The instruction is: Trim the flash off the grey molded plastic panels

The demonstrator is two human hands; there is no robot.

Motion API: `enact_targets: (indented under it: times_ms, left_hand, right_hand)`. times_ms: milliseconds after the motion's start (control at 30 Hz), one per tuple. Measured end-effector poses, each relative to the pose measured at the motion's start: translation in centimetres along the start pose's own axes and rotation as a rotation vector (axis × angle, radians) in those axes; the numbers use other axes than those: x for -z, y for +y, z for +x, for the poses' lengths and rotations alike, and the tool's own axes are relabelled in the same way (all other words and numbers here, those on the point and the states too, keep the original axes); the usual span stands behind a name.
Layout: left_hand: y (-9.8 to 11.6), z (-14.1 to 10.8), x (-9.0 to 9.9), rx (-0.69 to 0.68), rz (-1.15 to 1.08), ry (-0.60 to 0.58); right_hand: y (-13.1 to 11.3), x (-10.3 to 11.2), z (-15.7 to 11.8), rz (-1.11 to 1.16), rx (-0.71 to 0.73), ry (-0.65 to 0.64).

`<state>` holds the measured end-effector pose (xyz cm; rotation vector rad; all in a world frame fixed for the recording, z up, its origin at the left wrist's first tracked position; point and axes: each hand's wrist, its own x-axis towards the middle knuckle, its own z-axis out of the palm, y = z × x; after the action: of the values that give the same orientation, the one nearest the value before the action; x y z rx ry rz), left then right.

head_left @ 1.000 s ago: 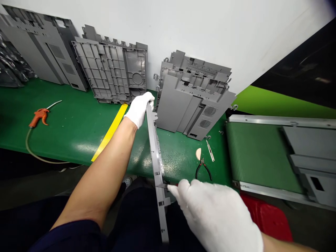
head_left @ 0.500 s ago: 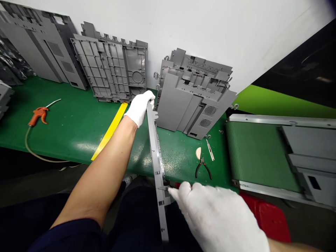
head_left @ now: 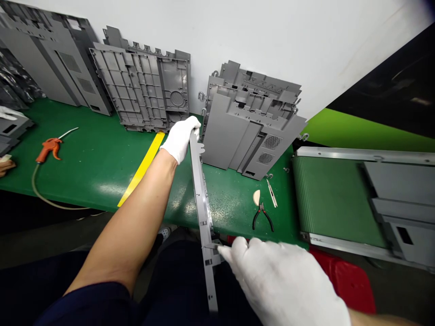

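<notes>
The left hand (head_left: pixel 180 139) grips the gray panel (head_left: pixel 201 199) at its far end; the right hand (head_left: pixel 282 276) clutches a thin blade (head_left: pixel 212 246) at the panel's edge, slightly nearer its bottom than a second ago. The panel overhangs the near edge of the green table (head_left: pixel 91 158); tabletop stretches from its right side to the pliers (head_left: pixel 261 208). Far left of it, a co-worker's gloved hand (head_left: pixel 9 112) has appeared.

Long grey plastic panel (head_left: pixel 201 208): held on edge, narrow side up
Thin grey blade (head_left: pixel 212 246): tip at that side
</notes>
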<state>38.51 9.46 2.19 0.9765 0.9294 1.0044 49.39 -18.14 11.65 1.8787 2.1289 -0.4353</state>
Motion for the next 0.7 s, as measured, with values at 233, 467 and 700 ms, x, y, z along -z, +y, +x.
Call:
enact_targets:
  times_ms: [233, 467, 700]
  left_hand:
    - [-0.1, 0.1, 0.1, -0.003, 0.003, -0.008]
    - [-0.1, 0.1, 0.5, -0.025, 0.035, -0.032]
    - [0.9, -1.8, 1.2, -0.130, 0.158, -0.107]
  right_hand:
    - [0.2, -1.6, -1.0, 0.007, 0.065, 0.106]
    - [1.6, -0.4, 0.6, 0.183, 0.060, 0.341]
    - [1.8, -1.6, 2.3, 0.388, 0.133, 0.327]
